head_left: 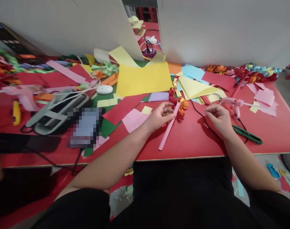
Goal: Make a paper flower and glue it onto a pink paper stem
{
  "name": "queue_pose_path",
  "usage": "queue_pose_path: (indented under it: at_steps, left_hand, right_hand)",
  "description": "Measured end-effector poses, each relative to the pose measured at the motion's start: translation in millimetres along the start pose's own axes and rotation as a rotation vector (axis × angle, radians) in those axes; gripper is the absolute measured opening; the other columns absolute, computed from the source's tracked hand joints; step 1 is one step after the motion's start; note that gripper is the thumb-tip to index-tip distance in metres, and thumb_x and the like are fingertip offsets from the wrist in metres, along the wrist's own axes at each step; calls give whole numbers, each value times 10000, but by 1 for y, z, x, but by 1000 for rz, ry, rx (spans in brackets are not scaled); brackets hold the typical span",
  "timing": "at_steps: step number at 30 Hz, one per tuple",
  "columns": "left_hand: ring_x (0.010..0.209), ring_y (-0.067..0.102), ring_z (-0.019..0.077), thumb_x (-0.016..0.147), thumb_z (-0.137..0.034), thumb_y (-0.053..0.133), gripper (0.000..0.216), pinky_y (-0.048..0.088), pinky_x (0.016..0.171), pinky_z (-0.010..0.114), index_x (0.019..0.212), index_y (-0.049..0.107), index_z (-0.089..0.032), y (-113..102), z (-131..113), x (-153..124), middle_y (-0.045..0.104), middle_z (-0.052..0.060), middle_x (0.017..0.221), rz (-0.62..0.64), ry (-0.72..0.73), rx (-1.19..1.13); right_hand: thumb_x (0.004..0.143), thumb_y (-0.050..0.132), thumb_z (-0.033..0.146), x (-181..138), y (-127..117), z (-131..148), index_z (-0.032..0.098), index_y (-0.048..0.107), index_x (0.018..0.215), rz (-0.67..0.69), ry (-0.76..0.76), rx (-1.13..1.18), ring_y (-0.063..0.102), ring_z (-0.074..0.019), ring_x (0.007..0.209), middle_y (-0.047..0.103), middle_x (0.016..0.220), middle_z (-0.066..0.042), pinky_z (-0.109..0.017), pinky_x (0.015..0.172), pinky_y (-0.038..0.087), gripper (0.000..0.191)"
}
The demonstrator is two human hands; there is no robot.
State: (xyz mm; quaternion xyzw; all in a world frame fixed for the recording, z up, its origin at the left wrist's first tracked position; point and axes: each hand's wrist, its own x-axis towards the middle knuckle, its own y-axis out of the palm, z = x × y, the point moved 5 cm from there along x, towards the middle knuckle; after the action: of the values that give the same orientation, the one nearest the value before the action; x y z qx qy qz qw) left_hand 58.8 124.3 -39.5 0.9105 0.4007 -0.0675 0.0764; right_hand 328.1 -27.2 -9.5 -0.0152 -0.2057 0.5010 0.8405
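Observation:
My left hand (162, 115) is closed around the upper part of a pink rolled-paper tube (168, 132), which slants down toward the table's front edge. Red and orange paper flowers (182, 106) cluster at the tube's top, with a small yellow piece among them. To the right, my right hand (218, 118) hovers over the table with thumb and fingertips pinched together; whatever is between them is too small or hidden to make out. Just beyond its fingers lie a roll of clear tape (214, 98) and a pink glue gun (234, 105). A green utility knife (248, 135) rests beside my right wrist.
Coloured paper sheets, including a large yellow one (143, 79), cover the back. At left are a phone (86, 127), a grey case (56, 116), a yellow cutter (16, 113) and another pink glue gun (24, 93). Black cable (202, 116) runs between my hands. Grey panels (226, 31) stand behind.

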Motion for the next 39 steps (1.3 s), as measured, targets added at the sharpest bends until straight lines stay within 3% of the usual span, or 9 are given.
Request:
queue_pose_path:
  at_steps: [5,10,17,20,23,29,35,39]
  left_hand:
    - [883,706,157,834,-351,953,627,558,741,277,1368,652,-224,1,0,-2,754,59,1130,23,41,46]
    - [1016,767,204,846,-398,964,578,612,887,327,1328,699,-219,8,-10,-8,775,76,1158,58,88,-46]
    - [1003,814,261,935,-503,857,593,651,830,377,1439,714,-224,19,0,-14,816,148,1290,183,-66,-99]
    - [1153,804,280,925,-483,892,631,649,972,406,1482,706,-250,26,0,-19,817,139,1349,219,-26,41]
    - [1256,787,320,968,-502,850,517,632,1045,440,1416,766,-258,33,-10,-28,818,138,1389,230,40,192]
    - [1035,777,320,964,-523,802,337,578,875,390,1226,862,-319,25,-22,-32,858,80,1203,213,169,793]
    - [902,701,272,960,-496,752,231,479,764,341,980,824,-278,19,-24,-30,782,79,1048,312,157,1027]
    - [931,699,291,955,-531,760,276,453,759,350,1085,840,-301,3,-27,-31,778,89,1107,256,117,1120]
  right_hand:
    - [904,878,378,-1,0,0,269,806,954,13,22,-43,768,-239,890,813,944,-50,-397,836,663,140]
    - [906,875,380,-2,1,1,270,812,946,16,10,-53,771,-240,899,813,935,-50,-389,827,659,133]
    - [901,873,387,-3,3,-2,264,807,961,45,51,-52,774,-240,926,822,963,-51,-398,875,654,152]
    - [902,868,393,-3,4,-3,263,803,954,55,43,-63,767,-238,923,819,958,-49,-396,868,646,154]
    - [904,867,402,-3,4,-3,264,799,945,47,30,-54,763,-234,905,813,947,-43,-399,859,642,159]
    - [893,889,405,-2,2,-1,267,799,947,50,30,-16,765,-237,911,812,944,-44,-400,861,651,175]
    - [906,885,398,-3,3,2,260,802,954,83,29,-22,757,-232,905,809,937,-44,-397,866,649,167]
    - [882,916,382,-3,4,3,261,813,948,76,31,38,774,-229,884,825,921,-42,-392,855,662,172]
